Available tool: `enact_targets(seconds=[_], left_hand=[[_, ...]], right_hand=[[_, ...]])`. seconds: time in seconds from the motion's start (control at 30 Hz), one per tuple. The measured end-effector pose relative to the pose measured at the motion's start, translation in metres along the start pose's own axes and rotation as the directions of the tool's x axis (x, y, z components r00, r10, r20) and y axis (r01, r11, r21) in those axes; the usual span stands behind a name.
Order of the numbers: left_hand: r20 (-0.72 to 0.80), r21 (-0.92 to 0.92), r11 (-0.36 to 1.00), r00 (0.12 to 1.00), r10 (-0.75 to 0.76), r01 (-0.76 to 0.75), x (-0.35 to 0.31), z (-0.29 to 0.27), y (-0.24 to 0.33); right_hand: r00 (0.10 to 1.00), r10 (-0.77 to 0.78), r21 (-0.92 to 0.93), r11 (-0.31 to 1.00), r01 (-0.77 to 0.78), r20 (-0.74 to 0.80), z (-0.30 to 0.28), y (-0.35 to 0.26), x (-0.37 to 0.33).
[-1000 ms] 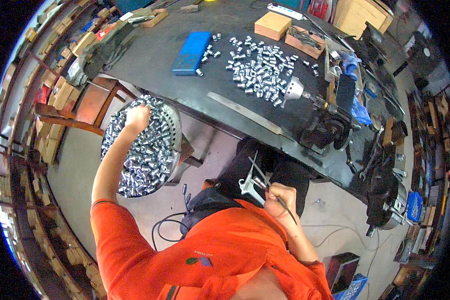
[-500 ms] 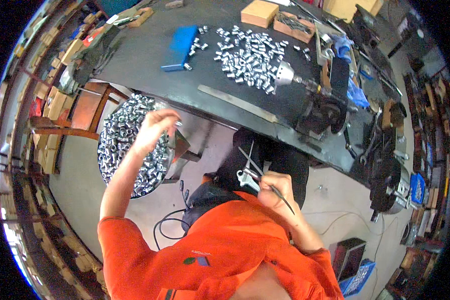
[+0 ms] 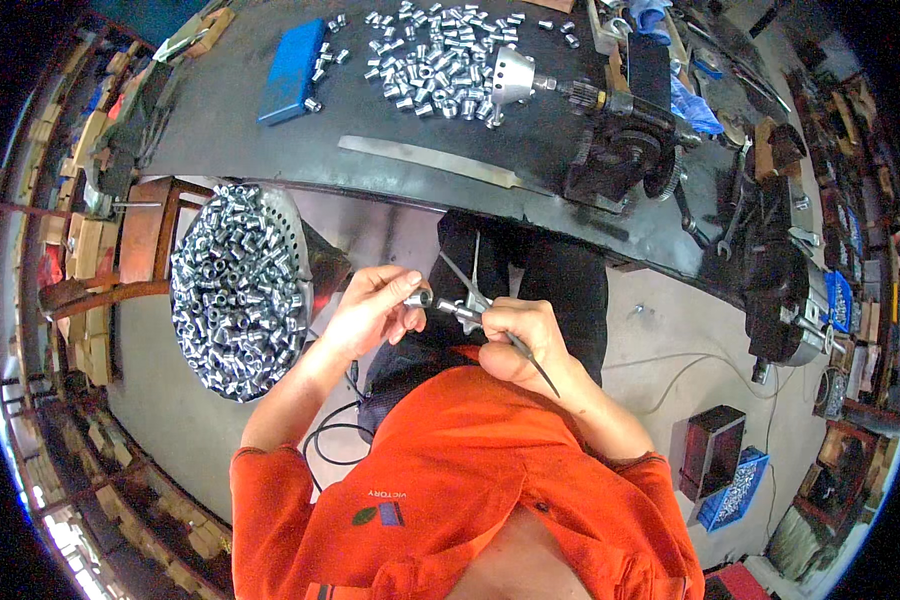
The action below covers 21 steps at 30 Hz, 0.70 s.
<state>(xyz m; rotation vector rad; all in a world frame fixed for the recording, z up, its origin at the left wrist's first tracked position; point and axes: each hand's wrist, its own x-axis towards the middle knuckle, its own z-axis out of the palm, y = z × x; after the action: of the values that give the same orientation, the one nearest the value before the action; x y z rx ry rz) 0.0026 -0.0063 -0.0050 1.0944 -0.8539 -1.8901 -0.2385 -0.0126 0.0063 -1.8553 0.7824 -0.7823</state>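
The left hand [image 3: 373, 308] holds one small metal sleeve [image 3: 420, 298] by a pinch: the thumb and the fingertips are closed on it, and the other fingers are half curled, apart from it. This sleeve is in front of the body, above the lap, with its round opening showing. The right hand [image 3: 520, 335] makes a closed fist around a slim tool; its silver end [image 3: 458, 308] comes out toward the left hand, and a dark rod [image 3: 537, 368] comes out at the other side. Two thin bars [image 3: 454, 266] cross beyond this fist, but I cannot tell if they belong to the same tool. Between the sleeve and the silver end there seems to be a small gap, so I judge that the step in hand is to bring the two together, and that contact is not yet made. In my opinion, the next move calls for a steady left pinch, with the opening turned in line with the silver end, and for a small, straight approach of the right hand. To the left, a perforated metal basin [image 3: 301, 237] carries a big heap of similar sleeves [image 3: 235, 300], and more loose sleeves [image 3: 435, 62] lie on the dark bench [image 3: 220, 135].
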Motion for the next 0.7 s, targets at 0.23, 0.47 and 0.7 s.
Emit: enact_targets(seconds=[0.23, 0.47, 0.7], left_hand=[[-0.035, 0.559, 0.828, 0.997, 0.068, -0.037, -0.001, 0.020, 0.023], [0.060, 0.399, 0.907, 0.990, 0.124, -0.138, 0.001, 0.020, 0.018], [0.140, 0.462, 0.878, 0.988, 0.068, -0.126, 0.006, 0.013, 0.016]], right_hand=[[1.000, 0.015, -0.105, 0.994, -0.016, -0.012, 0.011, 0.002, 0.005], [0.997, 0.069, -0.055, 0.996, -0.071, -0.032, 0.007, 0.002, 0.003], [0.997, 0.052, 0.009, 0.999, -0.051, -0.061, 0.003, 0.008, -0.005]])
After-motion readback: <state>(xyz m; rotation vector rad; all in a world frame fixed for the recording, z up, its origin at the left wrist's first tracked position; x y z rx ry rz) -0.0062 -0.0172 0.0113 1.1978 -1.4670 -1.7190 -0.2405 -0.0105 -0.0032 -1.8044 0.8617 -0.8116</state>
